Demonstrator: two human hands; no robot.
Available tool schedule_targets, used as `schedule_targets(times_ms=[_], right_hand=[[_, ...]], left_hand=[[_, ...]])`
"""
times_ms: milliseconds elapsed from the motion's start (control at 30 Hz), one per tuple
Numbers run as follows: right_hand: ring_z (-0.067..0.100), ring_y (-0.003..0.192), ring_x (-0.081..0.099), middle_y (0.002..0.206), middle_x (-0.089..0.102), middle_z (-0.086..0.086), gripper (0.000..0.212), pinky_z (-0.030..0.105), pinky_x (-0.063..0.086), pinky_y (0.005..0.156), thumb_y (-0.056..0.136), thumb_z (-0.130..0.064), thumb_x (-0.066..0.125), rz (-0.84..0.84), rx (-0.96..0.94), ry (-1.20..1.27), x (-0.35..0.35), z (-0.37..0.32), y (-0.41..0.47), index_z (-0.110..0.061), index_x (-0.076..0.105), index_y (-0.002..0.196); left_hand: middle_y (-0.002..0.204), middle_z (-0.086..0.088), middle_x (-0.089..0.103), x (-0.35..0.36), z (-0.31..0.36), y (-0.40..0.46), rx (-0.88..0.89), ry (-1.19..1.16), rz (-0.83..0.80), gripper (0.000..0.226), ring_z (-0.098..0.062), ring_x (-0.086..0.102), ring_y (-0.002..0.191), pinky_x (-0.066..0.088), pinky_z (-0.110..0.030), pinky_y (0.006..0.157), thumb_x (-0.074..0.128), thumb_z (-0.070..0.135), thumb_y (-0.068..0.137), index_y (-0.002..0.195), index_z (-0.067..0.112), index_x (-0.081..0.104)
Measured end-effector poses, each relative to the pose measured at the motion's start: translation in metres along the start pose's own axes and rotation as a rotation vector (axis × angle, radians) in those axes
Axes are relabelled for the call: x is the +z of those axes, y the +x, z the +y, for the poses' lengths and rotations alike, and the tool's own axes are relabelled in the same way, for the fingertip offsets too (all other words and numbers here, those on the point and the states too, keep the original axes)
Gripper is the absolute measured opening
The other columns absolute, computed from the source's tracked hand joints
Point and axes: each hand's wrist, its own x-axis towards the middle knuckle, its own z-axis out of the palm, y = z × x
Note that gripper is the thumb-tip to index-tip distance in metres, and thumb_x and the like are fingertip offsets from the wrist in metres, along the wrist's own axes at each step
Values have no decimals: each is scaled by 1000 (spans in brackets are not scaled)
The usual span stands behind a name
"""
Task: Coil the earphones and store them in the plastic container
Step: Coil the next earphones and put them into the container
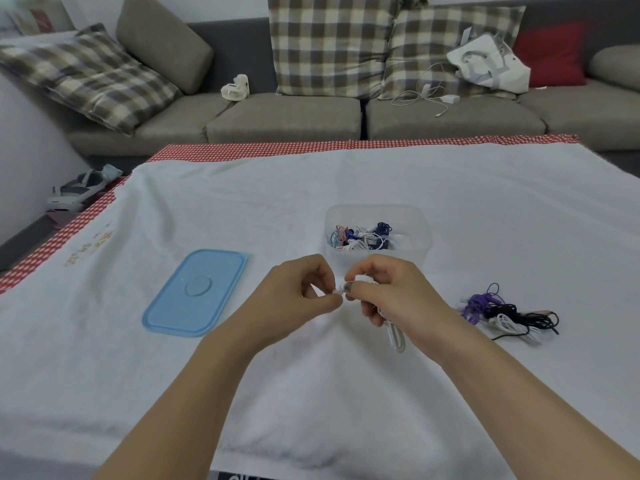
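At frame centre a white earphone cable (394, 336) is pinched between the left hand (298, 296) and right hand (384, 292), several coils are already stored in the clear plastic container (420, 233) just above, and a tangled earphone pile (509, 313) is left at right.

The cloth (311, 188) on the table is white, with a red edge (263, 148) full of tiny white dots. The lid (195, 292) is light blue. The container (377, 233) is clear, and the earphones inside (362, 235) are blue, red and white. The earphones in the hands (396, 336) are white. The pile of earphones (507, 315) is purple, black and white. The sofa (284, 116) is brown-grey. The big pillows (332, 46) have brown, cream and dark squares. One cushion (550, 53) is red. The little fan (235, 88) is white.
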Motion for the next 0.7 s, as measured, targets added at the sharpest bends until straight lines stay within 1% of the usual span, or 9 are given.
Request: schedule_targets(times_ms=[167,233,300,433,567,700], right_hand=[[15,52,56,83,70,22,7,27,45,49,84,-5,68,7,-1,-14,0,1,1,-9,70,89],[15,53,56,77,69,15,6,27,44,48,84,-7,69,-4,4,-8,-1,1,1,-10,70,89],[14,52,55,73,68,7,5,26,44,47,84,-8,70,-11,15,0,-2,0,1,-10,70,89],[15,52,54,71,67,5,4,25,42,47,84,-7,69,-19,58,28,-5,-2,1,-9,71,88],[15,52,51,71,66,7,7,24,38,45,85,-3,67,-58,121,129,-9,-6,1,-1,72,90],[14,56,49,72,63,8,10,23,37,45,86,0,66,-119,211,273,-14,-10,2,2,72,94]], left_hand=[[88,12,72,2,1,1,19,-3,-5,15,-11,58,63,49,-32,65,77,20,84,86,25,64],[89,12,72,1,1,1,31,5,-8,16,-10,60,64,51,-31,66,78,19,84,86,27,64],[89,12,73,1,1,0,46,8,-7,18,-9,60,65,51,-28,66,77,16,84,86,29,65],[88,11,73,2,3,-1,74,11,15,14,-9,61,68,50,-21,65,76,16,86,88,28,69],[91,14,73,1,8,-3,93,-45,39,13,-9,66,73,51,-18,69,76,12,87,88,25,72],[86,13,74,-1,14,-4,106,-137,33,11,-9,68,74,52,-16,70,78,9,87,88,20,74]])
